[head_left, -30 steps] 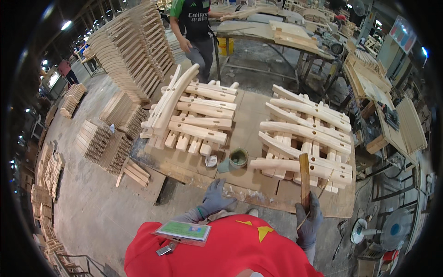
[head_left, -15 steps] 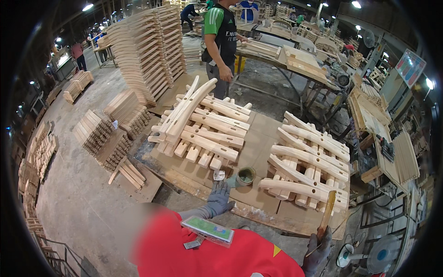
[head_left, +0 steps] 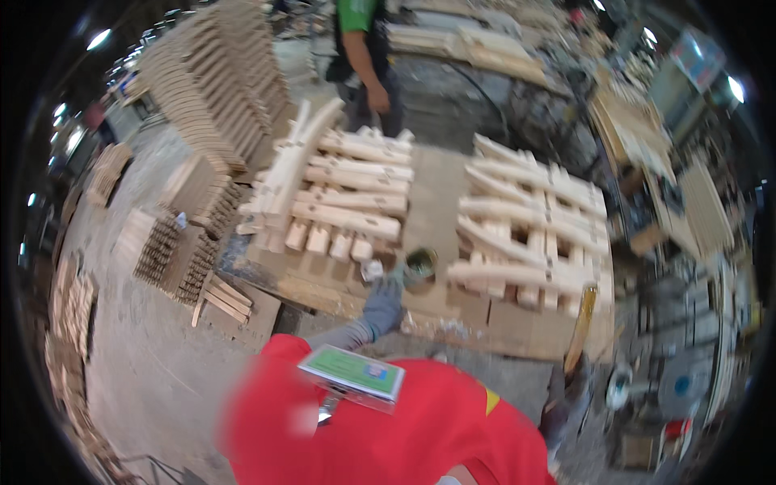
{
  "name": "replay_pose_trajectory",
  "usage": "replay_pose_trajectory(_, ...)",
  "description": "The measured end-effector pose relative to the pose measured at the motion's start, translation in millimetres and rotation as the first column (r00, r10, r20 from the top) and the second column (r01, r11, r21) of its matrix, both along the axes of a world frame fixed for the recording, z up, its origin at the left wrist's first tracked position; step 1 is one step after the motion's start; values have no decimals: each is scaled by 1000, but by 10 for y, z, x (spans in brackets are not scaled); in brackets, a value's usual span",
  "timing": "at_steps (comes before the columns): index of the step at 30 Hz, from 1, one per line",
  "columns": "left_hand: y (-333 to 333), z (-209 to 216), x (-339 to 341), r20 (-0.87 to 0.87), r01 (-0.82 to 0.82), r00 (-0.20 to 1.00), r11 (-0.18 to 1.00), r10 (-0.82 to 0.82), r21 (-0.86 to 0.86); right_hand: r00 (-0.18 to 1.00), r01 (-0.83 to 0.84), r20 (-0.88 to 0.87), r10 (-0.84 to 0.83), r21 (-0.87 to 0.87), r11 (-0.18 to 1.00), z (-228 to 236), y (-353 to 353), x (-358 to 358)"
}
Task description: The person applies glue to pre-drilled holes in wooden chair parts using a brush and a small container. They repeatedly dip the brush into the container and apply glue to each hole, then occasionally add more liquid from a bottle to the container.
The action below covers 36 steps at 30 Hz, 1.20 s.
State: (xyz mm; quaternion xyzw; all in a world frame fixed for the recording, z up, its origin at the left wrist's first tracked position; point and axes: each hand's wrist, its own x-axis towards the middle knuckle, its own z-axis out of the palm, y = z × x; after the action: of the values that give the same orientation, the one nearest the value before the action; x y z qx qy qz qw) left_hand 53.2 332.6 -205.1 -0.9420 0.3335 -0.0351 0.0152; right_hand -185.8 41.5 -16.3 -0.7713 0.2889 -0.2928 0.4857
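Note:
My left hand (head_left: 383, 307), in a grey glove, rests at the table's near edge, fingers stretched forward beside a round pot (head_left: 420, 267) of dark greenish content. A small white crumpled piece (head_left: 372, 270) lies just past the fingertips. At the right, my gloved right hand (head_left: 567, 394) is closed around the lower end of a flat amber-coloured stick (head_left: 584, 323), which points up towards the table's near right corner. Curved wooden pieces with slots and holes lie crosswise in a left stack (head_left: 356, 179) and a right stack (head_left: 533, 218). Motion blurs the picture somewhat.
Cardboard (head_left: 436, 186) covers the worktable. A person (head_left: 368, 65) in a green-sleeved dark shirt stands behind it. Tall stacked wooden parts (head_left: 210, 81) rise at the far left, with bundled strips (head_left: 162, 250) on the floor below. A fan (head_left: 679, 384) stands at the right.
My view has tilted, so the table sits higher in the picture. My left hand stays beside the pot, and my right hand still holds the amber stick upright at the right.

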Motion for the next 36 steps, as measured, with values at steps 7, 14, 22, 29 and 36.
replay_pose_trajectory(7,41,-72,-75,-45,58,997,994,-62,-93,997,52,-43,-64,-244,968,-30,336,52)
replay_pose_trajectory(14,43,71,176,-67,106,986,886,-152,-452,984,-77,-176,-14,-503,861,120,571,14)
replay_pose_trajectory(22,-323,342,489,-385,-229,909,964,161,-138,989,-7,-135,-60,-447,895,18,769,-327)
replay_pose_trajectory(29,-269,208,463,-323,-141,946,937,32,-321,986,-88,-161,38,-321,943,-1,670,-493)
replay_pose_trajectory(36,-459,49,-310,-965,-887,124,462,233,-3,979,-122,-193,61,-322,939,126,142,-944)
